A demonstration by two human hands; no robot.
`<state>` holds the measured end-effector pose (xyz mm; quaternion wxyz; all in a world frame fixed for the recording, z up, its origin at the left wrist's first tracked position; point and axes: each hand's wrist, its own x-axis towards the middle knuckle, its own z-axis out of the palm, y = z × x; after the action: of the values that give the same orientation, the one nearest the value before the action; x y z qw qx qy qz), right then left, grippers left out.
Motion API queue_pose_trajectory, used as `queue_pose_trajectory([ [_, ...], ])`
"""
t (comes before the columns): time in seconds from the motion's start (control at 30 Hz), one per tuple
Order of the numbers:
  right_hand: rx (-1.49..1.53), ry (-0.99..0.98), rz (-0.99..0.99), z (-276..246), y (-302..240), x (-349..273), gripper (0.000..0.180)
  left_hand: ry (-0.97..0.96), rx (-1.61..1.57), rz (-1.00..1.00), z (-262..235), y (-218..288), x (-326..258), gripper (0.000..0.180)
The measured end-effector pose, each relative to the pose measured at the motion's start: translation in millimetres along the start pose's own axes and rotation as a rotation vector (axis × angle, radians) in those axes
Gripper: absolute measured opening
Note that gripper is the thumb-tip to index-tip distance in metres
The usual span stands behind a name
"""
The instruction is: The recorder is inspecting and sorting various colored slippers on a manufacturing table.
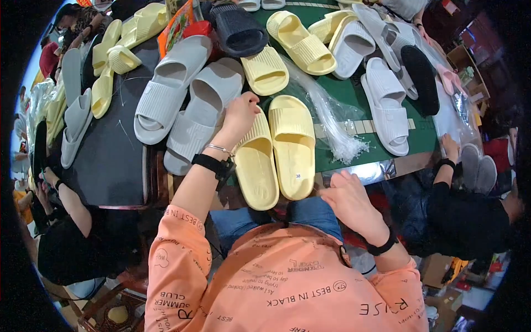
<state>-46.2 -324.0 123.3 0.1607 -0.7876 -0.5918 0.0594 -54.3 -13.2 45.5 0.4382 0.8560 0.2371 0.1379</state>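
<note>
Your left hand (239,117) reaches forward with the wrist bent, fingers curled onto the strap edge of the left yellow slide (255,160), gripping it. Your right hand (347,200) hangs low near your lap, fingers loosely spread, holding nothing, just below the toe of the right yellow slide (292,145). The two slides lie side by side, touching, between your hands. Left of your left hand sits a grey pair (188,99). Beyond your right hand lies a bundle of clear plastic ties (332,119) on the green table (354,94).

orange printed tee | blue jeans | blk wristbands both arms | silver bangle L
</note>
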Motion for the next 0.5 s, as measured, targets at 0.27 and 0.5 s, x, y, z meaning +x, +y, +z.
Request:
queue_pose_trajectory([
  [0.27,0.193,0.294,0.037,38.5,-6.7,52.0,0.009,-0.017,-0.407,0.013,9.8,31.5,10.2,0.02],
  [0.5,0.231,-0.026,0.059,39.7,-15.6,57.4,0.008,-0.065,0.025,0.152,28.1,36.1,10.0,0.02],
])
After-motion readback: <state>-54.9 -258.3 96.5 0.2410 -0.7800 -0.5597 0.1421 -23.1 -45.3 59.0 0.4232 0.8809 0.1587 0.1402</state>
